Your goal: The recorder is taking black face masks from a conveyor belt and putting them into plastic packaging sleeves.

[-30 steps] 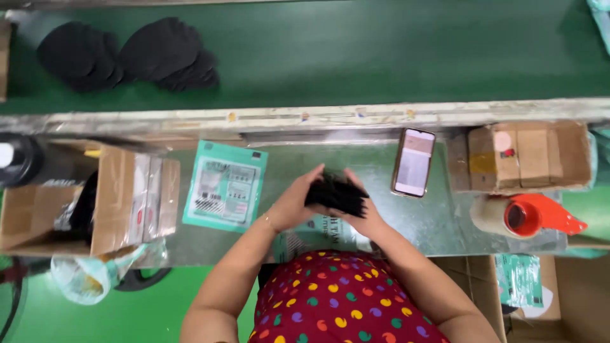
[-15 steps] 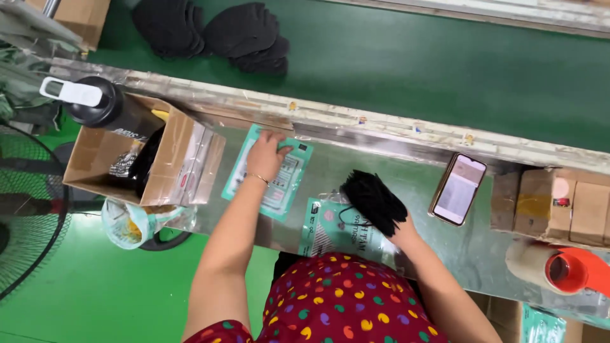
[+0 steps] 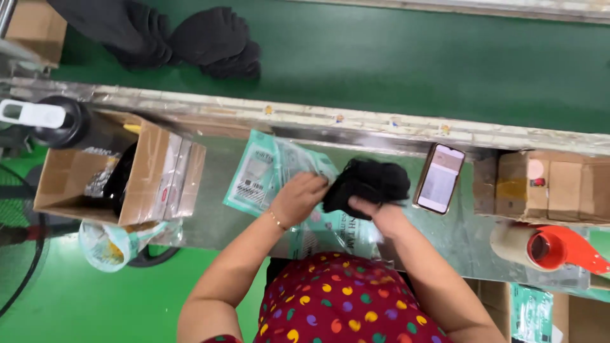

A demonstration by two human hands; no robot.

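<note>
My right hand (image 3: 376, 215) grips a bundle of black fabric pieces (image 3: 368, 181) over the metal work shelf (image 3: 216, 209). My left hand (image 3: 297, 198) holds the edge of a clear and teal plastic bag (image 3: 293, 166) right beside the bundle, its fingers touching the black fabric. A second teal bag (image 3: 330, 234) lies under both hands near my body. A flat stack of teal bags (image 3: 251, 174) sits just left of my left hand.
A phone (image 3: 440, 178) lies right of the bundle. An open cardboard box (image 3: 143, 178) and a black bottle (image 3: 60, 121) stand at left, cardboard boxes (image 3: 546, 187) and a tape dispenser (image 3: 546, 248) at right. Black fabric piles (image 3: 203, 41) rest on the green conveyor belt (image 3: 413, 63).
My left hand came back from the stack of teal bags with one bag and now meets the black bundle. My right hand stays on the bundle.
</note>
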